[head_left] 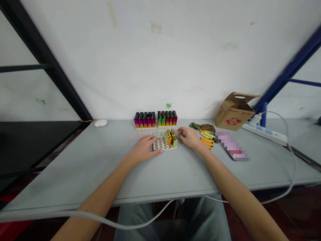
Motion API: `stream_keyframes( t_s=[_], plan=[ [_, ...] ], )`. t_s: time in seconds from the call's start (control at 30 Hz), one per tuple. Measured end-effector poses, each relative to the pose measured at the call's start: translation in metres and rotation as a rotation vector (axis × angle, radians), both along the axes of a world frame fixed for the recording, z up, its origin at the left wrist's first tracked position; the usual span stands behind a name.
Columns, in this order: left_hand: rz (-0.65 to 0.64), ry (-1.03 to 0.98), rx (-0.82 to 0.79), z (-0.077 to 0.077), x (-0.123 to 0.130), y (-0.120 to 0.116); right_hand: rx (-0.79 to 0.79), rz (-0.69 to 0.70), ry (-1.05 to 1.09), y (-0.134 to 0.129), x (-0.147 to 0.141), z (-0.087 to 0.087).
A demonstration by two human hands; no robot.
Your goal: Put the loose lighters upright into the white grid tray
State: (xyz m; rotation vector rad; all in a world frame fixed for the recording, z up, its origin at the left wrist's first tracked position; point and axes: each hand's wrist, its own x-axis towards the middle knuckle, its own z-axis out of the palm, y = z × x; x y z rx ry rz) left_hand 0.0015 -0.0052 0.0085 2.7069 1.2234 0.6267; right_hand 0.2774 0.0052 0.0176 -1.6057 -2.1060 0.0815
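My left hand [144, 148] spans the left end of a white lighter tray [160, 144], thumb along the near edge and fingers at the far side. Rows of holes show in the tray's left part. Toward its right end stand several yellow lighters [169, 139] and a pale green lighter [175, 143]. Just right of these, my right hand [190, 136] has its fingers curled together beside the tray. Whether something small is between those fingertips I cannot see. Loose yellow lighters [207, 143] and green and brown ones [204, 127] lie to the right of that hand.
Against the wall stand a block of purple lighters [144, 120] and a block of multicoloured lighters [167, 118]. A cardboard box [234, 112], a pixelated phone [232, 146] and a power strip [265, 132] are on the right. A white case [100, 123] sits far left. A white cable [120, 226] crosses in front.
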Motion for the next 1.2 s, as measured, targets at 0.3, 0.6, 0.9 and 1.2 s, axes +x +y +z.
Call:
stream_keyframes(
  t_s=[0.3,0.6,0.9,1.2],
  plan=[
    [-0.008,-0.012,0.005,0.0,-0.003,0.001,0.042,-0.167,-0.118,-0.006,0.003,-0.002],
    [-0.005,-0.007,0.003,0.0,-0.003,0.001,0.061,-0.139,0.443,-0.006,-0.003,-0.001],
    [-0.005,0.012,0.005,0.001,-0.003,0.001,-0.298,0.104,1.282,-0.017,-0.012,0.019],
    [0.002,0.01,0.002,0.0,-0.002,0.001,-0.727,0.336,1.675,-0.026,-0.01,0.033]
  ],
)
